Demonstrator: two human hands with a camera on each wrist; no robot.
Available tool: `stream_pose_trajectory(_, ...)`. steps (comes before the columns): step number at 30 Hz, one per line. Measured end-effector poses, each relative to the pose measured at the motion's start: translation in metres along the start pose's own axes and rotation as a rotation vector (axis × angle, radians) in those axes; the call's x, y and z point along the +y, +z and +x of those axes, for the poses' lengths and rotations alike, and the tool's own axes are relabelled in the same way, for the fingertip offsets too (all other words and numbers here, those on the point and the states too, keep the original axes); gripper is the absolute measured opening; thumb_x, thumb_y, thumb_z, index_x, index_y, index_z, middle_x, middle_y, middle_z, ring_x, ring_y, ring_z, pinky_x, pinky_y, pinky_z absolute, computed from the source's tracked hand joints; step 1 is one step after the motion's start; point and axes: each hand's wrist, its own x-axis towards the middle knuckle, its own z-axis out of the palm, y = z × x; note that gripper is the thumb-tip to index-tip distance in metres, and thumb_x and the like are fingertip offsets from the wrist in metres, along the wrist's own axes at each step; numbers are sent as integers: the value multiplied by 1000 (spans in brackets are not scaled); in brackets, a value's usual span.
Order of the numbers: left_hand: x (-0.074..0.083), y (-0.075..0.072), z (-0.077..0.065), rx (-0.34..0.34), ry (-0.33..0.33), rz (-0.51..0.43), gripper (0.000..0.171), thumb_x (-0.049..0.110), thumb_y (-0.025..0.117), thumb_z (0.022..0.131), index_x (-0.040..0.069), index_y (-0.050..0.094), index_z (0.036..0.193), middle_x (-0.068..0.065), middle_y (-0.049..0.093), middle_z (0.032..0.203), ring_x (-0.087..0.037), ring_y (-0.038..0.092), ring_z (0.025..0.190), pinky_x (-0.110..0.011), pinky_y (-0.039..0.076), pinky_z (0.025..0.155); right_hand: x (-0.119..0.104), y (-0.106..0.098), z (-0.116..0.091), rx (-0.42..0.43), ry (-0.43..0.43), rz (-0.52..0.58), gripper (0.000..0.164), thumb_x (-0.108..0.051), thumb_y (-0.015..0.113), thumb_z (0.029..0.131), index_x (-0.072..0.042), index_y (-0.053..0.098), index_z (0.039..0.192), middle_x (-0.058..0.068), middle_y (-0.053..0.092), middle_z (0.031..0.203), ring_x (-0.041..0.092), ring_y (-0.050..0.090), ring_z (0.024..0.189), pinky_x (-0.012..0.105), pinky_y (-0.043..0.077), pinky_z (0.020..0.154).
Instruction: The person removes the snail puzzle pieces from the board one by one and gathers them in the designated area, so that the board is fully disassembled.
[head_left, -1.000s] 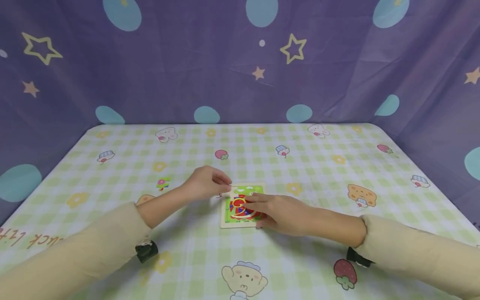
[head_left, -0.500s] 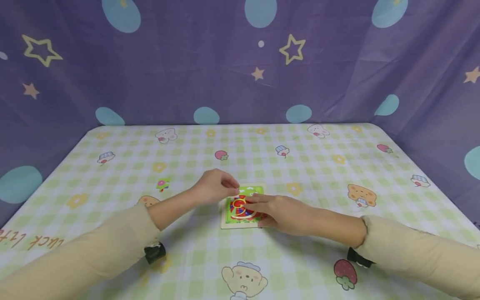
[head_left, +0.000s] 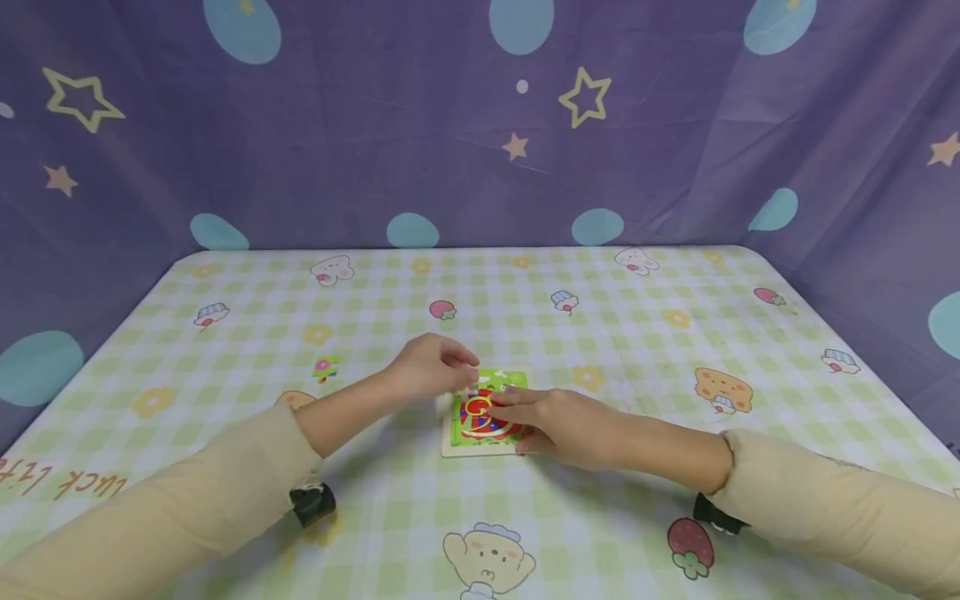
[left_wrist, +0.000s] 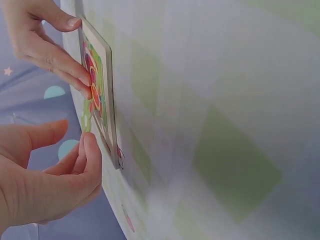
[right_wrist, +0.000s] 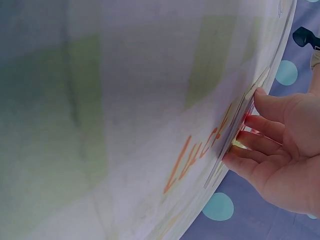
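Note:
A small square jigsaw puzzle board [head_left: 447, 435] with a pale wooden border lies on the table. It bears a green picture with a red and blue figure [head_left: 480, 427] and yellow curved lines. My right hand [head_left: 577, 429] rests fairly straight fingers on the picture's right part, its thumb at the border. In the left wrist view, my left hand [left_wrist: 55, 185] pinches a green puzzle piece [left_wrist: 86, 119], tilted, at the board's far left corner. The raised finger [left_wrist: 52, 132] stands apart from the piece. From the head view, the left hand covers that corner.
Another loose puzzle piece [head_left: 326, 369], green with a pink flower, lies left of the board near the left forearm. A green-and-white checked cloth [head_left: 390, 533] with printed cartoons covers the table. A purple curtain [head_left: 420, 150] hangs behind it.
My left hand has moved a little to the right, over the board's far left corner, and then stayed nearly still. The right hand and the board have hardly shifted.

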Motion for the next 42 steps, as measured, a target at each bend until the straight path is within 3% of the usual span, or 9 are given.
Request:
stream_pose_trajectory(16,2,5,1,73,-7,-28,17,17,67,89,9,75,102,-8,73,102,-14,64,81,-22,51,68,0,0,0,-1,-1,10,50,-18,65,91,-6,52,137,11,48,147,26,46,136,39,48,102)
stream_pose_trajectory(25,-1,10,8,125,-47,-114,13,18,73,84,11,77,94,-6,75,97,-11,66,76,-20,51,64,1,1,0,-2,-4,6,50,-19,65,91,-7,52,138,10,46,148,25,46,136,40,47,103)
stream_pose_trajectory(33,-3,14,12,138,-61,-211,12,9,76,80,6,76,92,-9,76,87,-8,69,67,-23,57,66,1,0,0,1,-4,-5,51,-19,66,90,-7,52,138,10,47,147,25,47,136,40,48,103)
stream_pose_trajectory(38,-7,11,14,155,-70,-197,12,11,77,79,9,77,91,-7,76,86,-7,65,64,-22,51,58,0,0,0,0,2,-2,50,-20,66,90,-7,53,137,10,49,146,25,46,136,40,47,103)
stream_pose_trajectory(42,-11,5,12,158,-80,-211,14,11,77,79,9,77,92,-6,76,85,-7,65,65,-22,51,60,0,0,0,1,4,-5,50,-20,66,90,-7,53,137,10,49,146,25,46,136,40,47,104)
